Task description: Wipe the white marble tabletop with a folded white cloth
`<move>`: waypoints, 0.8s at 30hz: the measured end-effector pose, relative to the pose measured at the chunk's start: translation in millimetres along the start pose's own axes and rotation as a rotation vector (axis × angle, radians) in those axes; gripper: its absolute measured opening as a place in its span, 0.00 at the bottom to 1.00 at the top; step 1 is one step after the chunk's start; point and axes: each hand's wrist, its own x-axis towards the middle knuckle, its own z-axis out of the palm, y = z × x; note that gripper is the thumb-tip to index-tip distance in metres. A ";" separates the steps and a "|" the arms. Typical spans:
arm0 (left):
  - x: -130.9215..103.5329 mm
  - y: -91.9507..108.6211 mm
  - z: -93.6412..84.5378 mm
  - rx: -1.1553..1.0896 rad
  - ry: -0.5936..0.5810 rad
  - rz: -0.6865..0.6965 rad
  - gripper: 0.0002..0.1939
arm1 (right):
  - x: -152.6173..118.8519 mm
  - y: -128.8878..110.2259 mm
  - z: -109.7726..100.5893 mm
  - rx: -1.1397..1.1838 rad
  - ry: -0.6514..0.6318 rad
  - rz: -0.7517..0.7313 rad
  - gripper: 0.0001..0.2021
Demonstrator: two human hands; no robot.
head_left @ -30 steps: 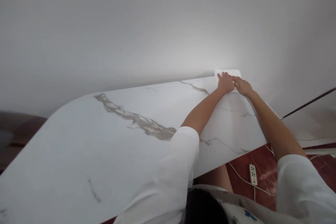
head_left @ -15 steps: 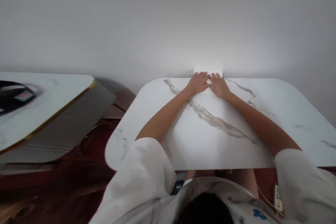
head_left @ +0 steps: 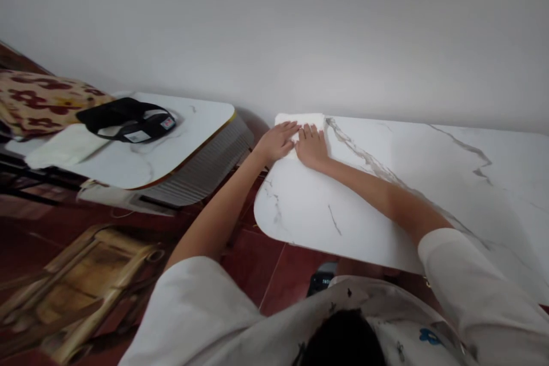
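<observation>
A folded white cloth lies at the far left corner of a white marble-patterned table, against the wall. My left hand rests flat on the cloth's left part, fingers spread. Beside it, my right hand presses flat on the cloth, fingers pointing at the wall. Both hands lie side by side and cover the near part of the cloth. Neither hand grips anything.
A second white table stands to the left with a black item and a pale folded cloth on it. A patterned cushion is far left. A wooden folding chair lies on the red tile floor.
The cloth and both hands have slid left along the wall edge to the table's left corner, and my view has swung left, bringing in the second table and the chair.
</observation>
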 end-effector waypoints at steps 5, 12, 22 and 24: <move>-75.7 40.9 -26.0 0.019 -0.032 -0.053 0.34 | -62.6 -42.4 -10.2 -0.025 -0.115 -0.035 0.28; -162.6 119.1 -49.9 0.028 -0.017 -0.230 0.29 | -150.6 -48.3 -25.0 0.020 -0.091 -0.342 0.28; -99.7 186.8 -31.8 0.158 0.020 -0.281 0.27 | -154.2 44.8 -43.4 0.032 -0.084 -0.395 0.27; -72.5 170.9 -24.4 0.155 0.006 -0.244 0.27 | -131.5 59.0 -41.7 0.012 -0.075 -0.356 0.27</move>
